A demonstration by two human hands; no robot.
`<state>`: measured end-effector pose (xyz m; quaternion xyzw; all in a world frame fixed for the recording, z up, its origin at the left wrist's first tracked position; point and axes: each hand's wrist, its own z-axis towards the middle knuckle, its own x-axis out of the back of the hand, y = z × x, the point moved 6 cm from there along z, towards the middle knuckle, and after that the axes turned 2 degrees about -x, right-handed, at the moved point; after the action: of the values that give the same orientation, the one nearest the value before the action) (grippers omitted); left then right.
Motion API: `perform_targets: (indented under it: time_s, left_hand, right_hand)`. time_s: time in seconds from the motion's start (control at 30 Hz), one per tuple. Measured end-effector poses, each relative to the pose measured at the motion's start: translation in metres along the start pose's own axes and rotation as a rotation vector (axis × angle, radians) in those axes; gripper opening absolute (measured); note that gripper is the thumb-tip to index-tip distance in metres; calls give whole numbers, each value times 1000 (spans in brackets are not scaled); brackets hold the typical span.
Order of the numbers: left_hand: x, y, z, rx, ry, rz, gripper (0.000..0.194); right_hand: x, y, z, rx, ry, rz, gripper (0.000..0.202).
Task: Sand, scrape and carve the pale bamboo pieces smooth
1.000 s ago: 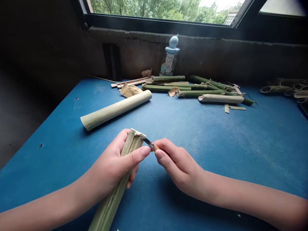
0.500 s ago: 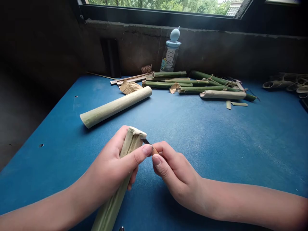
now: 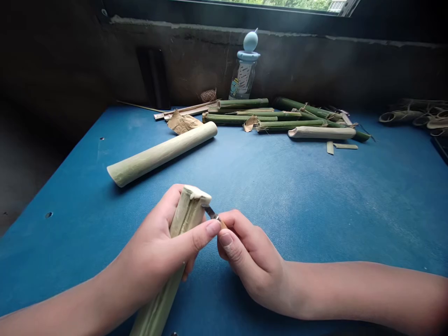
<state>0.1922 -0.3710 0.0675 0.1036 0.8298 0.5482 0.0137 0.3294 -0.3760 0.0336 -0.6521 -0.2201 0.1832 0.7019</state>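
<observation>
My left hand (image 3: 168, 238) is wrapped round a pale green bamboo piece (image 3: 184, 212) with a groove along its length. The bamboo slants up from the bottom edge, its whitish cut end on top. In my right hand (image 3: 245, 247) is a small carving knife (image 3: 212, 213), pinched by its wooden handle, most of which my fingers hide. Its short metal blade meets the bamboo's right side just below the cut end. My left thumb tip presses near the base of the blade.
Beyond my hands a scraped bamboo tube (image 3: 163, 153) lies on the blue tabletop (image 3: 280, 196). Along the back are green bamboo sticks (image 3: 241, 120), brown paper (image 3: 182, 122), a twine ball (image 3: 208, 95) and a bottle with a blue lid (image 3: 245, 70). More bamboo pieces (image 3: 401, 115) lie far right.
The view has tipped slightly down and shifted, so the background sits higher and further left. The blade has slid slightly down the bamboo's edge. Both hands keep their holds.
</observation>
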Motion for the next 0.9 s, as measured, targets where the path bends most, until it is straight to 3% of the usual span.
perform_targets:
  time_s: [0.2,0.43,0.9]
  left_hand:
    - [4,-9,9,-39,-77,32,42]
    - [3,-8,13,10,-67,-1,37]
    - [-1,1,10,-45,-15,13,35]
  right_hand:
    - [-2,0,4,-65,-2,60,30]
    - [-10,8,4,-230,-39,304,33]
    - [-10,-4,5,-73,69,225,29]
